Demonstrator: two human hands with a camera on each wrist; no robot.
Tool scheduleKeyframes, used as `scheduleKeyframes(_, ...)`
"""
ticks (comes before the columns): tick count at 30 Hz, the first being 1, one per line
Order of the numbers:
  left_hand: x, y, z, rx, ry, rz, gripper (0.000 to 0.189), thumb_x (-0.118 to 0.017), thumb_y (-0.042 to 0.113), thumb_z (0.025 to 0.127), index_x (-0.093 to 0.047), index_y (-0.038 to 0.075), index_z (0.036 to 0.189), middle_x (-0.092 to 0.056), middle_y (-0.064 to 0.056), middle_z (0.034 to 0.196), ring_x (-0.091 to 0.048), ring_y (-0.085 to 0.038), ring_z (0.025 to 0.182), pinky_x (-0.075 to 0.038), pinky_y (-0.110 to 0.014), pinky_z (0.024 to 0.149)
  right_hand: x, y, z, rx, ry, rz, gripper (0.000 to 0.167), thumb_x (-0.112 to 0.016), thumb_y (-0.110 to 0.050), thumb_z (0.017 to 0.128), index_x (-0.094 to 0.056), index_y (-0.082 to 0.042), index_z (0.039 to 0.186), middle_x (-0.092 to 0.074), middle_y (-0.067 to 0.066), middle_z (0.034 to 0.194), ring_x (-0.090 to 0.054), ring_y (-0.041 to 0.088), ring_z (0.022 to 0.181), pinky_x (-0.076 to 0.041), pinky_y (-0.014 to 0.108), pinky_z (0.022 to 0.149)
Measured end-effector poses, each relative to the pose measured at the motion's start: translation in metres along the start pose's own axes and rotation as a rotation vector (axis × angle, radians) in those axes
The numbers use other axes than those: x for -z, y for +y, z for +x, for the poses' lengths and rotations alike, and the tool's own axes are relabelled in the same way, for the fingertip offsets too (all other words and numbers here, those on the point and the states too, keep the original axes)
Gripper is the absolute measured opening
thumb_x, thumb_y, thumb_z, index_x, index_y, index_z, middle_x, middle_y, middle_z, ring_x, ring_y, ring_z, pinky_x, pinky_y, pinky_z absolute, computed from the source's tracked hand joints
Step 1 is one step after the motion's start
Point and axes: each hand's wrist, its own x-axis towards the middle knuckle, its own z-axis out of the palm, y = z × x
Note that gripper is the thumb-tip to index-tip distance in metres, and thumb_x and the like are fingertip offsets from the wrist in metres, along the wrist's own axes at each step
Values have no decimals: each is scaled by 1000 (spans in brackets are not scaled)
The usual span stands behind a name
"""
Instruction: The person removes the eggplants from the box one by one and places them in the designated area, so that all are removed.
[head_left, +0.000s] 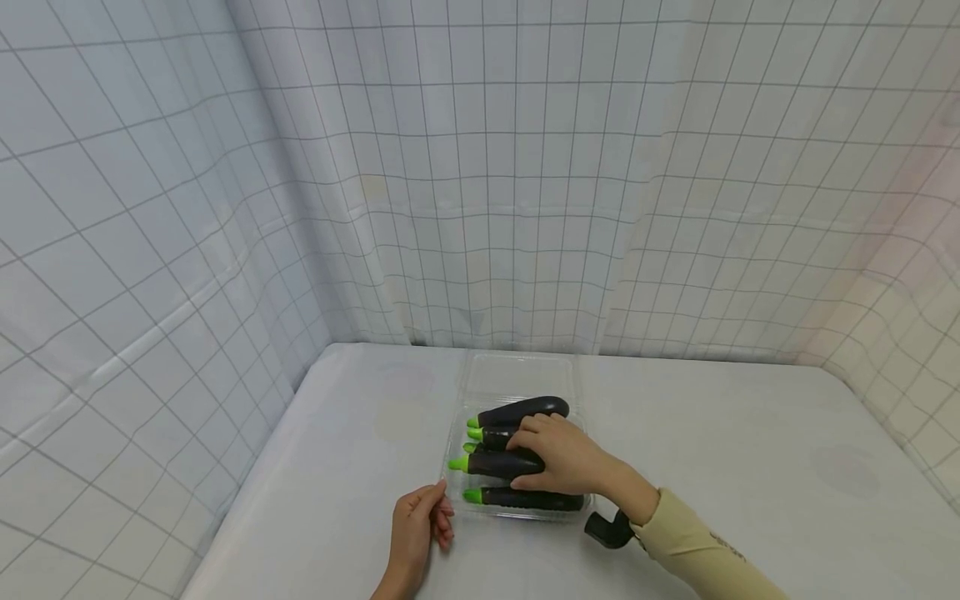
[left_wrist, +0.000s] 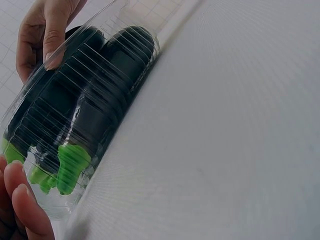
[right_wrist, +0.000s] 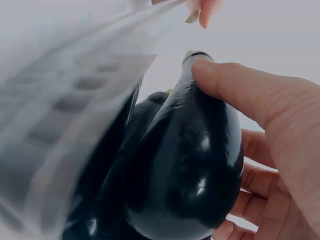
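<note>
Several dark eggplants with bright green stems lie in a clear plastic container [head_left: 517, 515]. My right hand [head_left: 562, 457] reaches over it from the right and grips one eggplant [head_left: 491, 464] by its thick end; in the right wrist view this eggplant [right_wrist: 185, 165] fills the middle, the thumb along its side. At the front left corner my left hand [head_left: 414, 525] holds the container's rim, its lower fingers loosely bent outside. Another eggplant [head_left: 525, 411] lies at the back, and one [head_left: 532, 499] along the front. The middle ones are partly hidden by the right hand.
The container's lid [head_left: 519, 375] is folded back behind it. A black curved object [head_left: 609, 530] is by the right wrist, partly hidden by the sleeve. White table surface [head_left: 735, 467] extends on both sides, and a white gridded curtain [head_left: 517, 183] hangs around.
</note>
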Motion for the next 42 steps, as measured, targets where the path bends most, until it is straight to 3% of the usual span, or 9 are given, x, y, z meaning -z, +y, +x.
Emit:
scheduleKeyframes(17,0,0,0,-15,-8,-23,41,-51,18,98,-54,-5,64,-48,-2,46,-49,-11,37,-44,-24,34,3,-1,-1,-40,8,43,44,-68,-48,84,-65,-16,113,-55,-6,101,-54,10,91,-48,31,79)
scheduleKeyframes(25,1,-1,1,-17,-18,-44,47,-48,15,100,-50,-22,72,-47,-3,46,-49,-11,36,-45,-24,35,4,-1,-1,-38,27,55,45,-67,-49,85,-64,-15,114,-55,-6,102,-55,10,91,-49,31,78)
scheduleKeyframes(32,2,-3,2,-5,-13,-36,43,-47,16,100,-54,-8,65,-47,-3,47,-49,-12,37,-45,-25,35,4,-1,-1,-45,35,61,46,-65,-51,86,-64,-16,115,-57,-6,104,-56,10,94,-49,31,80)
scheduleKeyframes(42,1,-3,1,-41,-16,-34,42,-49,18,99,-54,-5,64,-47,-2,47,-49,-11,37,-44,-24,34,9,-4,-3,-69,54,73,48,-67,-50,85,-64,-14,117,-61,-4,106,-55,10,95,-49,31,79)
